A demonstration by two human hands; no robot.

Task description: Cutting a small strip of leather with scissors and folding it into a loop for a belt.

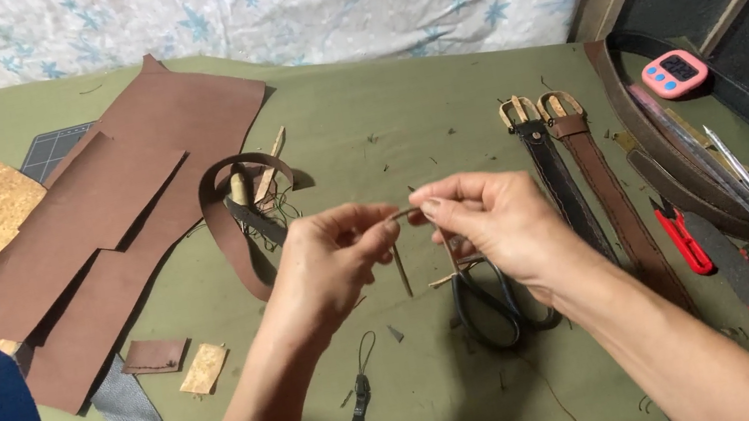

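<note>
While both hands pinch the thin thread [404,215] between fingertips, left hand [327,259] and right hand [487,217] should keep it taut above the bench [381,128], clear of the scissors [492,307].

Matt brown leather sheets [107,220]; smooth green cloth table cover [401,125]; dark metal scissors [492,307]; glossy pink plastic timer [674,73].

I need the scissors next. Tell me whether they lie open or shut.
Cannot tell for sure. The black scissors lie flat on the green table, but the right hand hides the blades; only the loop handles show, close together.
</note>
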